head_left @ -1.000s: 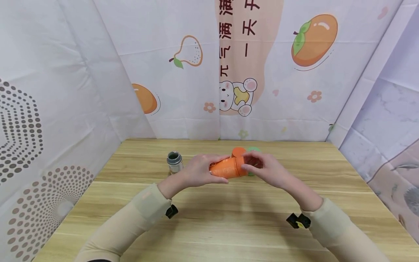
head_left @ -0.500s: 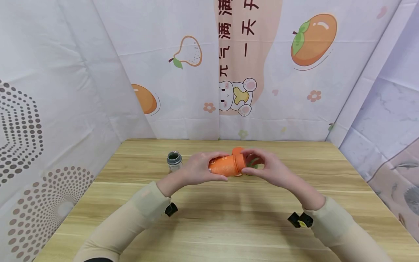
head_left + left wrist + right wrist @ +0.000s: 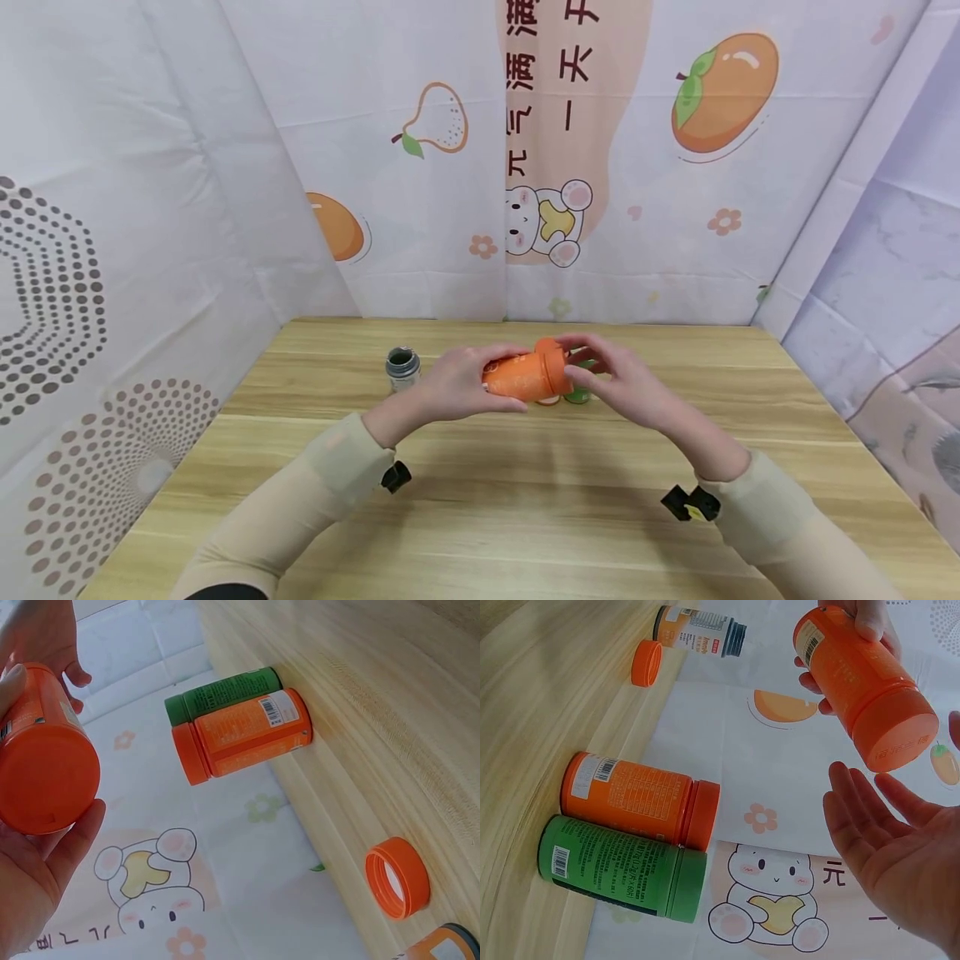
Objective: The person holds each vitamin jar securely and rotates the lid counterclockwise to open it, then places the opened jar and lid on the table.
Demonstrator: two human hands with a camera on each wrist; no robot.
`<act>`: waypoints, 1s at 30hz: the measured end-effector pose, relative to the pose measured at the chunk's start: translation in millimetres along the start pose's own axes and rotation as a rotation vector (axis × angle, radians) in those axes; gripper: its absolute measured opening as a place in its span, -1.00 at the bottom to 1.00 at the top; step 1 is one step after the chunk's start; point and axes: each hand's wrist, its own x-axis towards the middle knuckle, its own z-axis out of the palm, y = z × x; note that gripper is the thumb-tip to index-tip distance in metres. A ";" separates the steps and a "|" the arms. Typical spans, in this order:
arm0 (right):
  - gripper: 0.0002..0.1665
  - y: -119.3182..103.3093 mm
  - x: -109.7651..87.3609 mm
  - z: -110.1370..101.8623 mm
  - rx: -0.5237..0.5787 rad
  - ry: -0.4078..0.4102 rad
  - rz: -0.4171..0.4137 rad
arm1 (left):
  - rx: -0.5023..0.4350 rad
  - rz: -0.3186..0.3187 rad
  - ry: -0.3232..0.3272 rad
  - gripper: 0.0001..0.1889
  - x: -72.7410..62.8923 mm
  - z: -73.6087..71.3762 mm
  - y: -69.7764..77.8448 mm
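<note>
My left hand grips an orange bottle around its body, lying tilted above the table with its orange cap toward the right. My right hand is just beside that cap, fingers spread and slightly bent, and they appear apart from it in the right wrist view. The left wrist view shows the bottle's round base. Behind the hands stand a second capped orange bottle and a green bottle, side by side.
An uncapped bottle with a grey threaded neck stands at the left of the wooden table. Near it lies a loose orange cap, hidden from the head view. A printed curtain hangs behind the table.
My right fingers, at the cap before, have loosened and drawn slightly off it. The bottle's cap end has risen a little. My left hand keeps its grip.
</note>
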 end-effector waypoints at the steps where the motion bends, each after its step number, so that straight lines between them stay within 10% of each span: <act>1: -0.53 0.0 0.1 -0.4 0.005 0.002 0.015 | 0.003 0.001 -0.002 -0.30 0.4 -0.2 0.1; 30: -0.49 -4.1 4.8 1.5 0.021 0.001 0.019 | 0.016 -0.017 -0.023 -0.30 0.2 -6.9 0.4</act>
